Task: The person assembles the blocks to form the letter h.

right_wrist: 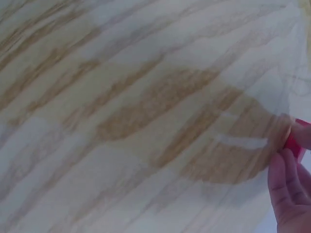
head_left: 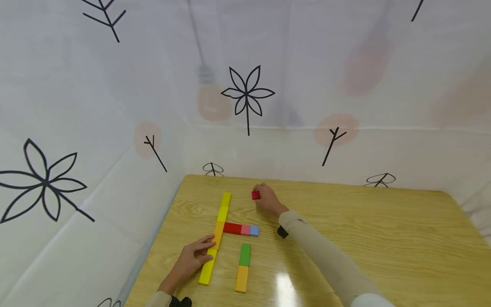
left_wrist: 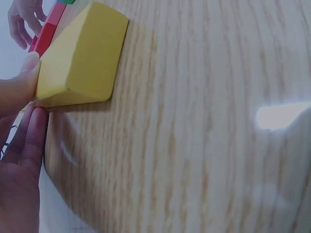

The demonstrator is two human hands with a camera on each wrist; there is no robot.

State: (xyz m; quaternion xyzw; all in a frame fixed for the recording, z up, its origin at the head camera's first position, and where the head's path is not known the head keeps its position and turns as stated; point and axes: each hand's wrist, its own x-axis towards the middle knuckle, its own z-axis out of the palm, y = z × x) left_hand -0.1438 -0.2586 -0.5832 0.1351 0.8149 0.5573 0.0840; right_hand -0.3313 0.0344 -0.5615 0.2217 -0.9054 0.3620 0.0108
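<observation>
Near the far edge of the table, my right hand (head_left: 270, 200) pinches a small red block (head_left: 255, 195) between thumb and fingers; the right wrist view also shows this red block (right_wrist: 295, 145) at its right edge. My left hand (head_left: 189, 259) touches a line of yellow and orange blocks from its left side. Its fingertips meet an orange block (head_left: 218, 235), and its thumb lies at the long yellow block (head_left: 207, 268) nearest me. Two more yellow blocks (head_left: 223, 213) extend the line away from me. From its middle, a dark red block (head_left: 232, 228), a pink block (head_left: 246, 230) and a blue block (head_left: 254, 231) branch rightward.
A green block (head_left: 245, 254) and an orange block (head_left: 242, 279) lie end to end, right of the line and apart from it. The wooden table (head_left: 383, 247) stretches off to the right. White patterned cloth (head_left: 291, 153) hangs behind and to the left.
</observation>
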